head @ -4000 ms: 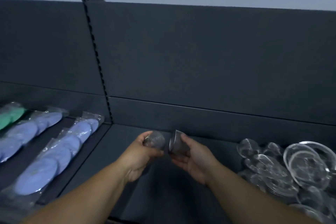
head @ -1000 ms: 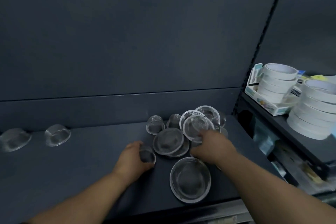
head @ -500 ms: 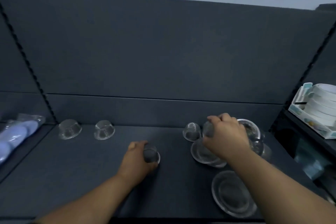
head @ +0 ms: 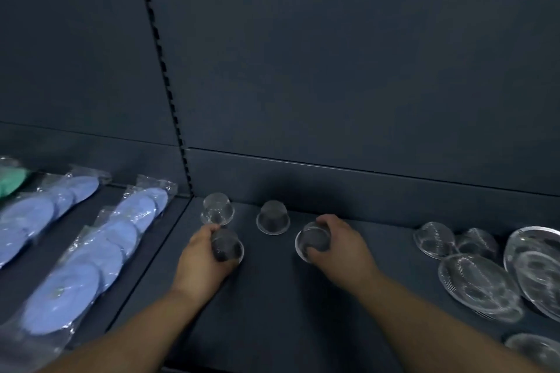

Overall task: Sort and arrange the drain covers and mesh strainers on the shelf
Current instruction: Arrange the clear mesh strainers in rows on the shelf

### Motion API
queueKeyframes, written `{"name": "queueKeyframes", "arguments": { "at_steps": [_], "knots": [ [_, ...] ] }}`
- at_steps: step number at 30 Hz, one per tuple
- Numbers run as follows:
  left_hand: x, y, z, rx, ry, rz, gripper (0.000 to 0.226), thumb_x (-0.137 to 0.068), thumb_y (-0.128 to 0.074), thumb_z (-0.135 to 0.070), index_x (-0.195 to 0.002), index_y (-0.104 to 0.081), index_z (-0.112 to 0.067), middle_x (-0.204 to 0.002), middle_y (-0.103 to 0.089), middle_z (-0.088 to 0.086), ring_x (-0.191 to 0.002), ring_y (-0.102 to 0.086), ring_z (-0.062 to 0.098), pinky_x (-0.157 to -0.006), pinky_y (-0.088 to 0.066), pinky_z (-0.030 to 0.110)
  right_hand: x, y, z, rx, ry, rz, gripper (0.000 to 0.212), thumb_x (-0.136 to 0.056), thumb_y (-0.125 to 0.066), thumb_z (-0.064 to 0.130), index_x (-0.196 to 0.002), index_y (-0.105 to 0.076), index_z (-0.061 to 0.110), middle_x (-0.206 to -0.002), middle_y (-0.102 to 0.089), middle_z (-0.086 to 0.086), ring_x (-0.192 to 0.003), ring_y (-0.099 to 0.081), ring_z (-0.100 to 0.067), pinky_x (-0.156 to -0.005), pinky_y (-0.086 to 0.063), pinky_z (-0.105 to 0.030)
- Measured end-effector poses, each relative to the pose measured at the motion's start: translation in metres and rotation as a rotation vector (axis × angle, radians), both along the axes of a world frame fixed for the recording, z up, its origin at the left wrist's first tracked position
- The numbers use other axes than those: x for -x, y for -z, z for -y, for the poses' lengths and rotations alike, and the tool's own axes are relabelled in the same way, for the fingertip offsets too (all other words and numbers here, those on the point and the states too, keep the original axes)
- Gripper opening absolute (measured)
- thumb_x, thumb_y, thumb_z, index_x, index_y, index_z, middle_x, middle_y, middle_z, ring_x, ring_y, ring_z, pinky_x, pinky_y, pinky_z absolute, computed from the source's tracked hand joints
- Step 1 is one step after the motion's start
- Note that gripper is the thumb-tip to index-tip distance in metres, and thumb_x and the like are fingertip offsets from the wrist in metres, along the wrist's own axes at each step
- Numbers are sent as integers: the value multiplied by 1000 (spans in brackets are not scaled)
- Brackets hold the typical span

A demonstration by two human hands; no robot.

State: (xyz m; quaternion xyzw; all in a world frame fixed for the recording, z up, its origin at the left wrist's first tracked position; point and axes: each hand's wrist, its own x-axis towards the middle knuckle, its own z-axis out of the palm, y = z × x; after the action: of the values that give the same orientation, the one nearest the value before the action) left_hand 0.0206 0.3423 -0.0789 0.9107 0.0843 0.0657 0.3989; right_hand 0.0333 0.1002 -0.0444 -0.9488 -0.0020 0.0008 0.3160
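I count four small mesh cups at the shelf [head: 272,312]. My left hand [head: 201,265] has fingers and thumb curled round the left cup [head: 228,247], gripping it by the side. My right hand [head: 341,247] is wrapped over the right cup [head: 312,241], fingers across its top and far side. Both held cups sit low at the shelf, and I cannot tell whether their rims touch it.

The other two cups stand free, rim down. The corner cup [head: 217,210] is just beyond my left hand's fingertips. The middle cup [head: 272,218] is beyond the gap between the hands, apart from both.

Well to the right of my right hand lies a loose heap. In it I make out two mesh domes [head: 433,239] side by side. Nearer to me than those are at least four wide discs [head: 475,283], some overlapping. The edge of my feed cuts the heap, so I cannot give a full count.

To the left of my left hand, past the slotted post [head: 165,76], lie two rows of blue covers [head: 91,254] in clear bags. They overlap too much for me to count. One green cover [head: 10,183] shows beyond the far row, at the edge of the view.
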Motion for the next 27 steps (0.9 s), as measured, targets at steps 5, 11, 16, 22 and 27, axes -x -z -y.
{"name": "queueKeyframes", "arguments": {
  "at_steps": [5,11,16,22,27],
  "knots": [
    [-17,12,-33,1,7,-28,68,-68,-75,-8,-131,-49,-14,-128,-55,7,-117,-53,22,-94,-38,22,-16,14,-22,80,58,-14,48,-82,-63,21,-128,-50,21,-129,-54,0,-115,-53,-18,-92,-39,-22],
    [-19,18,-43,-37,66,49,68,-66,-79,-20,-128,-49,-15,-129,-44,1,-121,-43,19,-103,-33,25,-19,29,-29,137,114,82,41,-86,-58,12,-124,-57,28,-146,-30,5,-126,-39,-17,-95,-39,-21],
    [-23,21,-47,-175,171,141,52,-73,-76,-23,-122,-59,-17,-130,-48,-2,-123,-43,18,-103,-26,20,-14,37,-38,223,115,206,27,-89,-54,12,-106,-68,29,-128,-48,14,-115,-39,-15,-79,-45,-26],
    [-24,20,-51,-190,229,127,52,-72,-71,-14,-122,-57,-16,-132,-46,-1,-125,-41,18,-104,-27,19,-18,38,-39,285,70,43,47,-93,-46,9,-136,-48,27,-155,-19,8,-142,-17,-19,-106,-38,-32],
    [-20,18,-52,-205,213,125,53,-72,-68,-11,-123,-56,-15,-133,-45,1,-125,-39,18,-102,-23,17,-13,40,-39,302,24,-15,56,-92,-52,15,-144,-35,25,-160,-4,6,-147,-6,-20,-117,-25,-35]
  ]
}}
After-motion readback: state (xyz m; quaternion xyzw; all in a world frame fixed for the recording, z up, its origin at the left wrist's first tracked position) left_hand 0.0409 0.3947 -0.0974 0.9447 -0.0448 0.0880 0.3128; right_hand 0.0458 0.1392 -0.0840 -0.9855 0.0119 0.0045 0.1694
